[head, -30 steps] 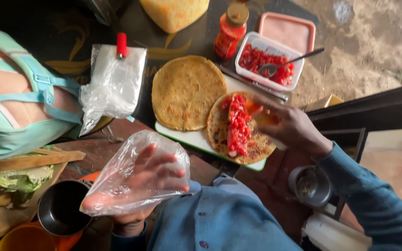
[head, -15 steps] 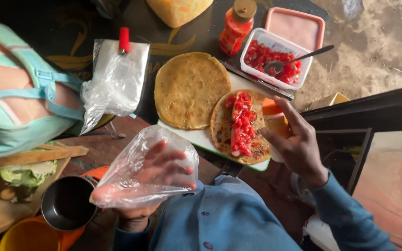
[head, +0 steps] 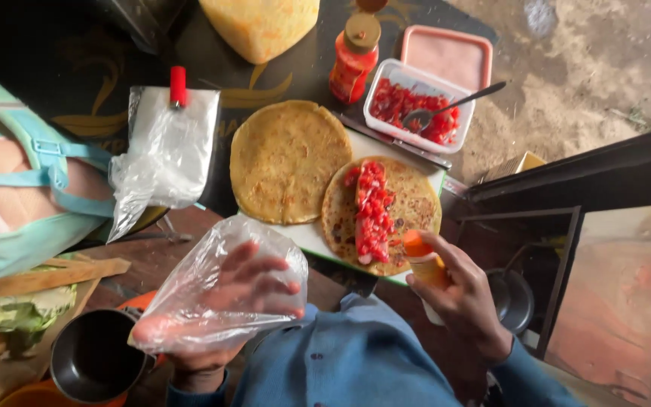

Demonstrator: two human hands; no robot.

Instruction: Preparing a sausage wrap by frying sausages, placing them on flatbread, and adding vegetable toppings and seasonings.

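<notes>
Flatbread (head: 386, 215) with its red chopped-tomato strip lies on the white board, just beyond the right hand's grip.

Going left to right: the left hand (head: 239, 298) sits inside a clear plastic bag (head: 212, 294), fingers spread wide, gripping nothing but the film over it. Farther over, the right hand (head: 461, 298) is wrapped firmly round a small orange-capped squeeze bottle (head: 422, 260), whose tip points toward the near edge of the topped flatbread. A good squeeze, I judge, calls for a steady tilt along the tomato line and gentle pressure, so the sauce stays on the bread and off the board. The bottle's lower body is hidden in the palm, its nozzle opening is too small to make out, and the board's near corner is covered by the wrist.
</notes>
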